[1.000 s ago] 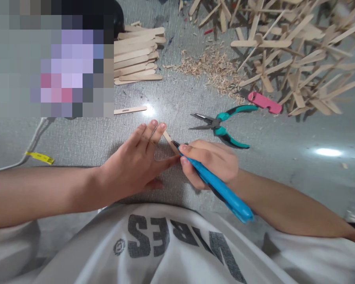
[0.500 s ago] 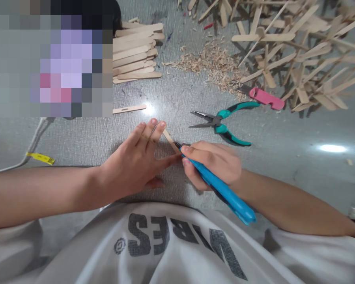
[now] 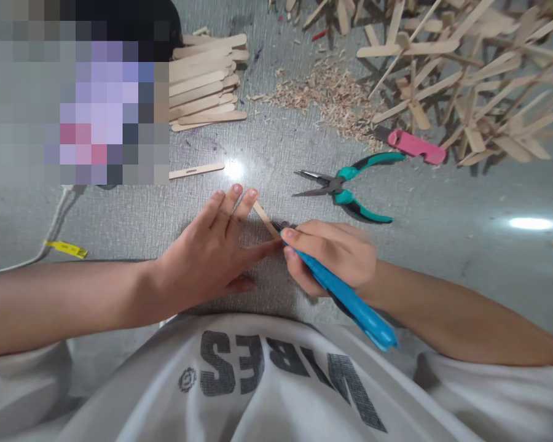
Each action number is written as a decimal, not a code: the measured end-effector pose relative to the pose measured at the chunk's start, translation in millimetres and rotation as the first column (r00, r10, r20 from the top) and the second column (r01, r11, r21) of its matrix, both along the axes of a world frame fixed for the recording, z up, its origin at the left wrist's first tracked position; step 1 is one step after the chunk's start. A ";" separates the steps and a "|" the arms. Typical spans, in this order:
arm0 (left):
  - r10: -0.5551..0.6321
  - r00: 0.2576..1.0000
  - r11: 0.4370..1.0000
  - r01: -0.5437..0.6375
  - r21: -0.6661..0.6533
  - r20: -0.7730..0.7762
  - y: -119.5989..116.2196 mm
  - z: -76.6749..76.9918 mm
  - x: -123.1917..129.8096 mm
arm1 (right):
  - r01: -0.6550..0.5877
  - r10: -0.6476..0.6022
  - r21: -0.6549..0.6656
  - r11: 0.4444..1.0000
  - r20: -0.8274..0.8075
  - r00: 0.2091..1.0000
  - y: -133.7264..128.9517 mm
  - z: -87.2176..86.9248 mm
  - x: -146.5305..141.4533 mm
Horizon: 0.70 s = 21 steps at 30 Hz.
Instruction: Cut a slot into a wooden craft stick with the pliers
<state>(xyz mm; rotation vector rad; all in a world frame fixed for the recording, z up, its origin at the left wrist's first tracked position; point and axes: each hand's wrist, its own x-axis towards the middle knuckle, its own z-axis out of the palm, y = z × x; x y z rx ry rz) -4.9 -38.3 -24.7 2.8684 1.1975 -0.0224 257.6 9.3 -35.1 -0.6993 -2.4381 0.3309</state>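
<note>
My left hand (image 3: 207, 245) lies on the grey table with its fingers spread, a fingertip and the thumb against a thin wooden stick (image 3: 265, 217). In my right hand (image 3: 329, 255) is a blue cutter (image 3: 350, 291), gripped like a pen. Its dark tip touches the stick near the stick's lower end, which my fingers partly hide. Another wooden stick (image 3: 198, 170), with a narrow slot in it, lies beyond my left hand.
Pliers with teal handles (image 3: 335, 186) lie open beyond my right hand. Behind them are a pink knife (image 3: 417, 146), wood shavings (image 3: 336, 95) and a heap of joined sticks (image 3: 470, 80). Loose sticks (image 3: 207, 80) are stacked at upper left, above a white cable (image 3: 55, 224).
The view has shifted slightly. Both hands, the stick and the blue cutter keep nearly the same places.
</note>
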 end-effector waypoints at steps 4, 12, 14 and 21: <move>0.008 1.000 0.999 -0.008 -0.039 -0.009 -0.8 -0.6 1.5 | -0.010 0.010 -0.003 1.000 -0.020 1.000 3.3 -2.8 -1.3; 0.021 0.999 0.996 -0.025 -0.089 -0.046 -2.1 0.4 5.3 | -0.009 0.009 0.000 1.000 -0.007 1.000 5.7 -3.7 -0.2; 0.028 0.999 0.995 -0.032 -0.094 -0.039 -2.0 0.3 5.2 | -0.002 0.002 -0.003 1.000 -0.005 1.000 5.9 -3.1 -0.1; 0.040 0.999 0.994 -0.043 -0.103 -0.027 -2.4 -1.1 3.2 | 0.008 -0.008 -0.010 1.000 -0.004 1.000 3.3 -2.9 0.9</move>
